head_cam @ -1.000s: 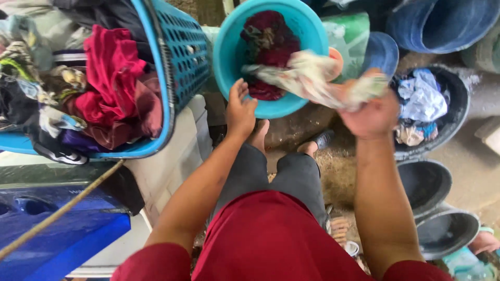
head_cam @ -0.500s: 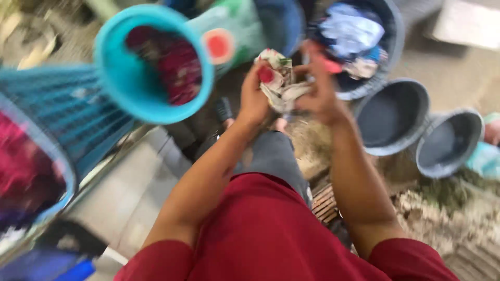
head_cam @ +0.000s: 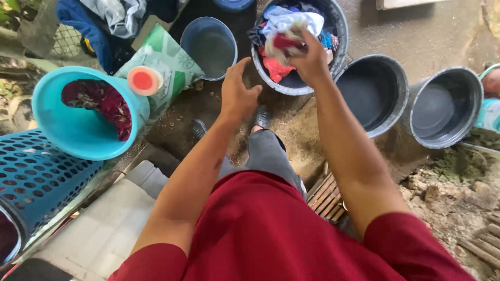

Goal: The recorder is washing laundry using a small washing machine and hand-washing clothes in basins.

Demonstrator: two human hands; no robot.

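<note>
Head view, with the dark basin of clothes (head_cam: 333, 31) taken as the landmark. The right hand (head_cam: 311, 61) is over that basin, fingers clenched around a crumpled pale cloth with a red patch (head_cam: 285, 42) — the bundle hangs just above the heap of wet clothes (head_cam: 287, 21) that fills the basin. The heap shows white, pale blue and a red-orange piece near the basin's near rim.

The left hand (head_cam: 237, 93) is just to the left of the basin, near its rim and apart from it. It holds nothing: the fingers are spread loosely, palm down, above the muddy ground.

To the left of the basin, just beside it, stands a small blue bucket (head_cam: 209, 46), with no clothes showing in it. Further left lies a green patterned pouch with an orange-red round cap (head_cam: 161, 65), its cap end against a tilted turquoise tub (head_cam: 78, 127) that has dark red cloth (head_cam: 101, 101) inside. Below the tub, at the frame's left edge, is a blue perforated laundry basket (head_cam: 36, 177) — well apart from the basin.

To the right of the basin sit two more dark basins, the nearer one (head_cam: 375, 91) beside it, the farther one (head_cam: 445, 104) beyond that. Both look bare inside.
</note>
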